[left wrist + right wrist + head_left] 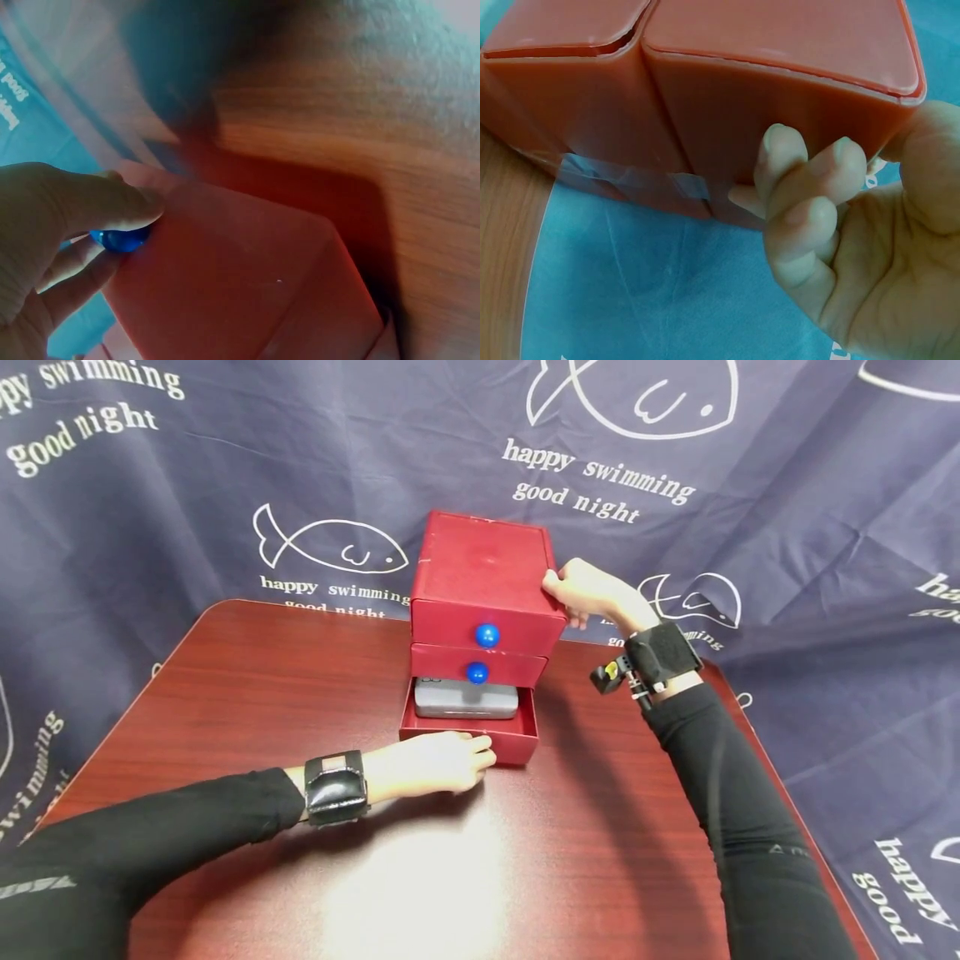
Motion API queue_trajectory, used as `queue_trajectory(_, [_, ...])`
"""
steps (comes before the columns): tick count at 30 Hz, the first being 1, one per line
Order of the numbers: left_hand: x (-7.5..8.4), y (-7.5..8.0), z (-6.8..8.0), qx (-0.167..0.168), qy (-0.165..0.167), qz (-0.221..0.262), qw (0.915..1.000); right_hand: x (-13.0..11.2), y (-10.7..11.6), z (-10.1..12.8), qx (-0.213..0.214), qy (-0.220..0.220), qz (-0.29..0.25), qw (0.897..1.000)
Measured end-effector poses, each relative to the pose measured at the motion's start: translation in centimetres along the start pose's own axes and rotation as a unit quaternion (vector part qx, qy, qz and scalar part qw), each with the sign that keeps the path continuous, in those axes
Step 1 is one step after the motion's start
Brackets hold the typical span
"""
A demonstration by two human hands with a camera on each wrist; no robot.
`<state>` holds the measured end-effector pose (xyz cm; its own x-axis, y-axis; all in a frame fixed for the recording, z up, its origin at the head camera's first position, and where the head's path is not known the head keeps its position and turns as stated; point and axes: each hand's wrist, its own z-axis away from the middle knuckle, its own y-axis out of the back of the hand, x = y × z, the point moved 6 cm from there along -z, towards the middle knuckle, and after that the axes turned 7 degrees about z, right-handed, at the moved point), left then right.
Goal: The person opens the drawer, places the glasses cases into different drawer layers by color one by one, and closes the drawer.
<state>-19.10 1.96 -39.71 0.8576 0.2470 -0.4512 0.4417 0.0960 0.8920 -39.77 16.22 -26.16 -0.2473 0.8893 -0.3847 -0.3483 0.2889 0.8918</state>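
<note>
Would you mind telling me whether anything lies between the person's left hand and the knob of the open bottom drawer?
Nothing visible does. The left hand is already at the front of the open bottom drawer, and the left wrist view shows its fingers pinching the blue knob. The right hand holds the red cabinet at its top corner.

We see a drawer box (480,585) standing at the back middle of the table (247,693), before a cloth (150,485). Its bottom drawer (517,739) is pulled out toward us, a case (465,700) lying inside. The left hand (427,762) sits at the drawer's front, the right hand (588,593) on the box's right side
</note>
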Motion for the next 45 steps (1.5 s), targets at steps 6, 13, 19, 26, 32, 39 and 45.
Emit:
queue_trajectory(6, [-1.0, -0.7, -0.1, -0.019, 0.010, 0.007, 0.9997, -0.3, 0.0, -0.1, 0.001, 0.001, -0.005, 1.000])
queue_trajectory(13, [-2.4, -1.6, 0.6, 0.014, 0.022, 0.045, 0.9986, -0.4, 0.0, -0.3, 0.008, 0.007, -0.003, 1.000])
queue_trajectory(19, [-4.0, -3.0, 0.9, -0.047, 0.100, 0.204, 0.9727, -0.5, 0.0, -0.4, 0.006, 0.005, -0.006, 1.000])
queue_trajectory(26, [-4.6, -3.8, 0.1, -0.032, 0.071, 0.034, 0.9964, -0.6, 0.0, -0.3, 0.003, -0.001, -0.010, 1.000])
queue_trajectory(32, [-5.4, -4.4, -0.6, 0.015, 0.056, -0.011, 0.9983, -0.5, -0.2, -0.4, 0.007, -0.001, -0.010, 1.000])
queue_trajectory(39, [-6.2, -4.8, -1.5, 0.060, 0.054, -0.045, 0.9957, -0.2, -0.1, -0.1, 0.008, 0.001, -0.010, 1.000])
queue_trajectory(45, [-6.3, -5.1, -1.8, 0.058, 0.043, -0.035, 0.9968, 0.1, -0.1, 0.1, 0.008, 0.004, -0.013, 1.000])
